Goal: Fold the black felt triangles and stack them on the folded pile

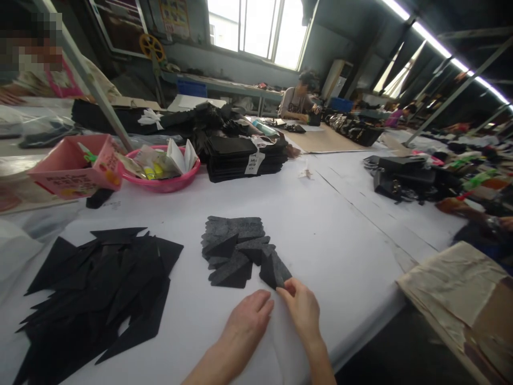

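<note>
My right hand (301, 309) pinches the near corner of a dark grey fabric piece (273, 268) between thumb and fingers. This piece has a folded, angular shape. My left hand (249, 316) is just left of it over the white table, fingers drawn together and nothing visible in them. Beyond both hands lies an overlapping group of similar grey pieces (230, 238), some showing a darker triangular face. A large loose heap of black cut pieces (108, 289) spreads over the table at the left.
A pink box (76, 168) and a pink basin (160, 183) with small items stand at the back left. Tied stacks of black pieces (240, 155) lie behind. Black goods (412, 176) and a cardboard box (452, 299) are at the right. A co-worker (298, 101) sits farther back.
</note>
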{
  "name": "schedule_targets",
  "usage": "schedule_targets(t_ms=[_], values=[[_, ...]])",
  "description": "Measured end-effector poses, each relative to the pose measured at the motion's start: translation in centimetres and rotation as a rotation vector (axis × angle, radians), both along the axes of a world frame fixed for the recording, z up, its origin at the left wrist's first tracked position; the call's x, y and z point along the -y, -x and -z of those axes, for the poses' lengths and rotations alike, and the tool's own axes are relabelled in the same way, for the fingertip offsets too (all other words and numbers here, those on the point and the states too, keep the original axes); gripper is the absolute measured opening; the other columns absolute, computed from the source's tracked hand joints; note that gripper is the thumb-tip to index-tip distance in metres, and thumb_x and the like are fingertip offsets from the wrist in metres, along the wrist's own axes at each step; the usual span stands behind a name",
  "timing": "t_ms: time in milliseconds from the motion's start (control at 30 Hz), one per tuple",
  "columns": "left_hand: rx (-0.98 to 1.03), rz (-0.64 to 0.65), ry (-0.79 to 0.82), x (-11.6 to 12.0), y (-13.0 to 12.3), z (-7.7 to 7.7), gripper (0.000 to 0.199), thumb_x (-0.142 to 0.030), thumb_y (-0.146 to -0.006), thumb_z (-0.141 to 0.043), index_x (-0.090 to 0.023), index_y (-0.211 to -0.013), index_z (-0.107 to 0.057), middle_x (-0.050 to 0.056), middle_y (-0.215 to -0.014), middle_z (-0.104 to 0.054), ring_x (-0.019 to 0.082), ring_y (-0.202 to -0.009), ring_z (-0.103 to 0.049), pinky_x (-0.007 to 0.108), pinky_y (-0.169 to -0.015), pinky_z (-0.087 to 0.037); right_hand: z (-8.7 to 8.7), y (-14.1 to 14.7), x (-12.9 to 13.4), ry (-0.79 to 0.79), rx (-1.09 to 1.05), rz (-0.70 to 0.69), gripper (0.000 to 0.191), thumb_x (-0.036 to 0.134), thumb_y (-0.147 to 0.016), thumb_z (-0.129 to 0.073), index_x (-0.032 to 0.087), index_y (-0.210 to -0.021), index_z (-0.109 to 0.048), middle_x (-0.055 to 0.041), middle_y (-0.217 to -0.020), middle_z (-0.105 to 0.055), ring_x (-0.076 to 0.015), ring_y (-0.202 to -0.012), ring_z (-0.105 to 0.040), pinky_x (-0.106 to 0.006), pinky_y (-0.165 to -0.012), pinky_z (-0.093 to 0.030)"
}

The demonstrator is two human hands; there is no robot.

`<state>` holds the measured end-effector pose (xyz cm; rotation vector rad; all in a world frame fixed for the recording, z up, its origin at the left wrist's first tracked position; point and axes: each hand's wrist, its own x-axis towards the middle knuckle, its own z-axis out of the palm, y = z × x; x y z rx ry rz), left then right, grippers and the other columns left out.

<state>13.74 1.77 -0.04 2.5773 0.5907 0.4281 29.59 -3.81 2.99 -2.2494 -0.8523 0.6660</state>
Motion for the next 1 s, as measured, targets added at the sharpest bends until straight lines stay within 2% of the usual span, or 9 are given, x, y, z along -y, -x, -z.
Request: schedule_targets(t_ms=[133,300,400,500,600,700,867,933,1000], values=[[0.062,0.065,-0.184,0.1,-0.4,1.2,0.038,-0.007,-0.097,-0.038,-0.016,-0.13,-0.055,0.011,-0.133,-0.058,0.025,-0.123,-0.055,0.039,-0.099,-0.051,0.7,-0.9,-0.1,-0.056,-0.372,-0.016,0.041,0.057,-0.072,-0.065,0.018,-0.086,-0.061,0.0007,-0.057,-0.058,-0.0107,-0.043,-0.042,-0.025,-0.046,-0.03],[-0.014,0.134,-0.258,0.1,-0.8,0.4,0.04,-0.006,-0.099,-0.033,-0.014,-0.134,-0.05,0.012,-0.131,-0.059,0.024,-0.115,-0.059,0.037,-0.092,-0.051,0.2,-2.1,0.0,-0.126,-0.778,0.004,0.062,0.06,-0.061,-0.078,0.014,-0.099,-0.058,0.0071,-0.053,-0.049,-0.0033,-0.041,-0.03,-0.018,-0.04,-0.019],[-0.08,0.124,-0.237,0.1,-1.3,-0.2,0.037,-0.009,-0.098,-0.041,-0.013,-0.134,-0.049,0.012,-0.129,-0.058,0.024,-0.107,-0.059,0.037,-0.088,-0.05,-0.1,-2.5,0.1,-0.148,-0.963,0.017,0.064,0.054,-0.059,-0.083,0.015,-0.101,-0.055,0.0112,-0.051,-0.042,-0.0003,-0.04,-0.023,-0.015,-0.038,-0.015],[-0.145,0.048,-0.203,-0.2,-2.1,-0.4,0.034,-0.022,-0.095,-0.059,-0.012,-0.128,-0.054,0.011,-0.117,-0.061,0.026,-0.102,-0.058,0.04,-0.084,-0.05,0.0,-2.4,0.0,-0.162,-1.079,0.025,0.063,0.049,-0.058,-0.086,0.016,-0.101,-0.054,0.0127,-0.05,-0.041,0.0014,-0.038,-0.018,-0.013,-0.037,-0.015],[-0.188,-0.025,-0.191,-0.5,-2.9,-0.4,0.038,-0.03,-0.089,-0.07,-0.011,-0.12,-0.059,0.012,-0.111,-0.061,0.03,-0.102,-0.056,0.043,-0.084,-0.049,0.0,-2.1,-0.3,-0.19,-1.129,0.042,0.061,0.046,-0.057,-0.088,0.015,-0.099,-0.054,0.0127,-0.048,-0.041,0.0017,-0.037,-0.018,-0.013,-0.037,-0.014],[-0.19,-0.05,-0.191,-0.7,-3.3,-0.2,0.042,-0.034,-0.091,-0.067,-0.011,-0.124,-0.058,0.016,-0.119,-0.059,0.031,-0.106,-0.054,0.046,-0.086,-0.048,-0.8,-2.4,-0.4,-0.244,-1.138,0.066,0.058,0.042,-0.06,-0.088,0.015,-0.1,-0.056,0.0109,-0.049,-0.043,0.0015,-0.037,-0.021,-0.013,-0.037,-0.013],[-0.233,-0.052,-0.185,-0.7,-3.4,-0.2,0.046,-0.032,-0.095,-0.056,-0.011,-0.136,-0.052,0.02,-0.143,-0.046,0.032,-0.11,-0.053,0.049,-0.09,-0.047,-4.6,-4.4,1.0,-0.499,-1.081,0.13,0.046,0.044,-0.067,-0.084,0.022,-0.095,-0.054,0.0163,-0.043,-0.026,0.0,-0.035,-0.015,-0.013,-0.039,-0.017],[-0.185,-0.044,-0.091,-0.9,-3.3,-0.4,0.046,-0.029,-0.093,-0.056,-0.01,-0.136,-0.052,0.02,-0.145,-0.044,0.034,-0.113,-0.052,0.052,-0.093,-0.045,-6.2,-4.9,2.2,-0.596,-0.985,0.109,0.039,0.045,-0.075,-0.079,0.023,-0.094,-0.053,0.0157,-0.041,-0.027,-0.0014,-0.035,-0.018,-0.014,-0.039,-0.019],[-0.062,-0.037,0.092,-1.5,-2.9,-0.9,0.042,-0.024,-0.091,-0.057,-0.011,-0.131,-0.057,0.02,-0.142,-0.047,0.036,-0.116,-0.051,0.055,-0.096,-0.043,-7.2,-4.6,3.4,-0.532,-0.89,-0.025,0.033,0.047,-0.084,-0.071,0.021,-0.093,-0.054,0.0127,-0.04,-0.036,-0.0034,-0.034,-0.028,-0.015,-0.039,-0.022]])
